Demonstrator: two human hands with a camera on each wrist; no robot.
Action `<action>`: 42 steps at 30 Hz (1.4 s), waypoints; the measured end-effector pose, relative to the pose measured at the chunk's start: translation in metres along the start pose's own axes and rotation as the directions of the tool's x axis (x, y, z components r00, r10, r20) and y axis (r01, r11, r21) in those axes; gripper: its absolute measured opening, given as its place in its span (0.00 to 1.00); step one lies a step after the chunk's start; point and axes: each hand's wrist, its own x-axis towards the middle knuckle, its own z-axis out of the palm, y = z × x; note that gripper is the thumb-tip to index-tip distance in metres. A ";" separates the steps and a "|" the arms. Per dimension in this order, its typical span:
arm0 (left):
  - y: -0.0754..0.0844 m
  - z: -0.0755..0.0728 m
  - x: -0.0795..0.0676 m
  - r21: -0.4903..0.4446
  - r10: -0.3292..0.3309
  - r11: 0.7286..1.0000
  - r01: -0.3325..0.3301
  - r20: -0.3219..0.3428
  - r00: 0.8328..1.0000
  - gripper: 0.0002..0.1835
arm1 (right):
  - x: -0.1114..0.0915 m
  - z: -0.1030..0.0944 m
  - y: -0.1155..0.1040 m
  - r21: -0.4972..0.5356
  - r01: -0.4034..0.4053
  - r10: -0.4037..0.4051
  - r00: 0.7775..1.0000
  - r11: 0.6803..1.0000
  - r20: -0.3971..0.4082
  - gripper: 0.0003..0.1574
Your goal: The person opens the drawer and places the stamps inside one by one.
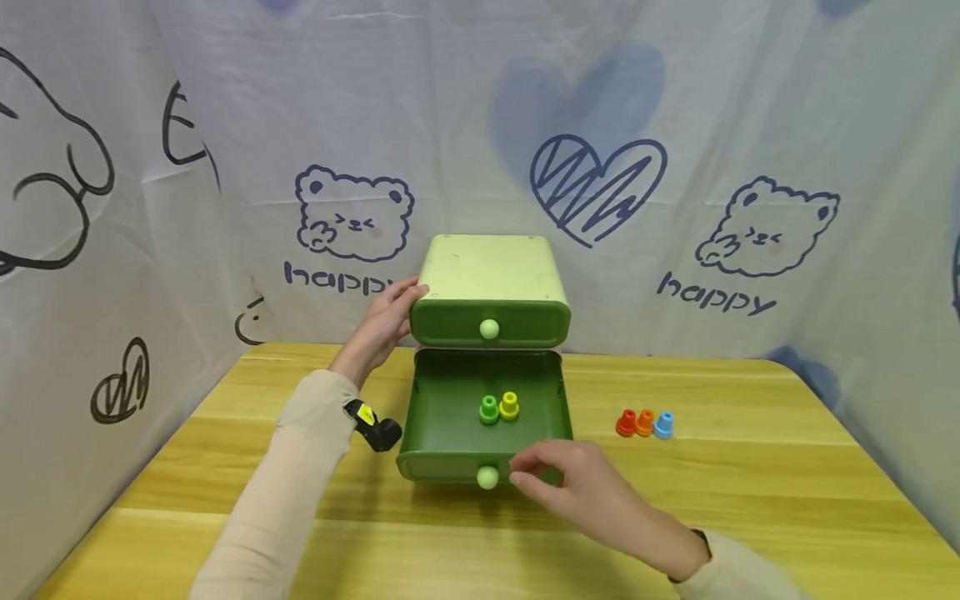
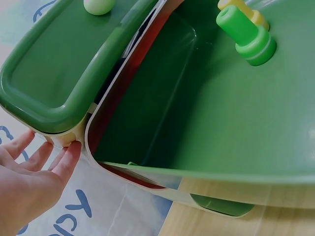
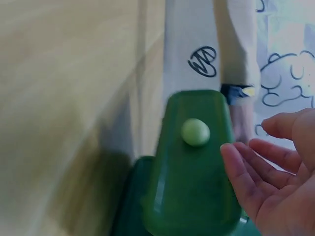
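A small two-drawer cabinet [image 1: 491, 267] with a pale yellow-green top stands at the back of the table. Its upper drawer [image 1: 450, 323] is closed, while the lower drawer [image 1: 442, 465] is pulled out. Inside the lower drawer stand a green peg [image 1: 489, 410] and a yellow peg [image 1: 509, 407]. My left hand [image 1: 384, 323] rests against the cabinet's left side; the left wrist view shows extended fingertips [image 2: 73, 152] touching the upper section. Near the lower drawer's front, just right of its round knob [image 1: 487, 477], is my right hand [image 1: 588, 487], fingers loosely bent and holding nothing.
On the table [image 1: 720, 483] to the right of the cabinet, a red peg [image 1: 626, 423], an orange peg [image 1: 645, 423] and a blue peg [image 1: 663, 426] stand in a row. A printed curtain [image 1: 465, 150] hangs behind and along the sides.
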 end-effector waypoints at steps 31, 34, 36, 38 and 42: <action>-0.001 0.000 0.002 -0.002 -0.006 1.000 0.006 0.002 1.000 0.35 | 0.006 0.065 0.015 -0.041 -0.148 0.135 0.963 0.988 -0.233 0.16; -0.002 0.000 0.001 -0.002 -0.007 1.000 0.007 0.002 1.000 0.35 | 0.006 0.066 0.015 -0.053 -0.135 0.118 0.961 0.989 -0.252 0.15; -0.001 0.000 0.001 -0.005 -0.006 1.000 0.006 0.000 1.000 0.35 | 0.008 0.066 0.015 -0.063 -0.128 0.106 0.957 0.990 -0.269 0.14; -0.001 0.000 0.001 -0.010 -0.005 1.000 0.005 -0.002 1.000 0.34 | 0.009 0.066 0.015 -0.079 -0.115 0.088 0.953 0.990 -0.291 0.13; 0.000 0.001 0.001 -0.010 -0.003 1.000 0.003 -0.001 1.000 0.34 | 0.014 0.065 0.015 -0.119 -0.091 0.046 0.940 0.989 -0.338 0.12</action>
